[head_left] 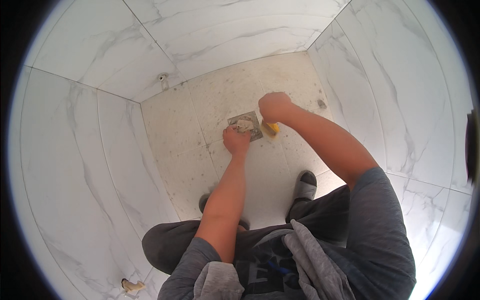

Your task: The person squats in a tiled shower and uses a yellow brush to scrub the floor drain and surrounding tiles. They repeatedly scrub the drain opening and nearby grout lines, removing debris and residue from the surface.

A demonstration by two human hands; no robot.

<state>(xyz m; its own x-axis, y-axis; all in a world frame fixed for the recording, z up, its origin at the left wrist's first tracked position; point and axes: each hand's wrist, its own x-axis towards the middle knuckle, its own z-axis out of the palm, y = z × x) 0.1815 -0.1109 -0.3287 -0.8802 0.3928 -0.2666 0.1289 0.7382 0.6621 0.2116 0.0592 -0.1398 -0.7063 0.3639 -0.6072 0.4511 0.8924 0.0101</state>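
Apparently, right hand (275, 106) is clenching blurred yellow tool (271, 129) just beside floor square (256, 134), probably fisted for control, while left hand (236, 141) is touching scrap (244, 124) on that square, likely steadying it, though whether its fingers are pinching can't be told.

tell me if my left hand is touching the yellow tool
Apart. The head view shows a strip of the square floor drain between the left hand and the yellow tool, which is by the drain's right edge.
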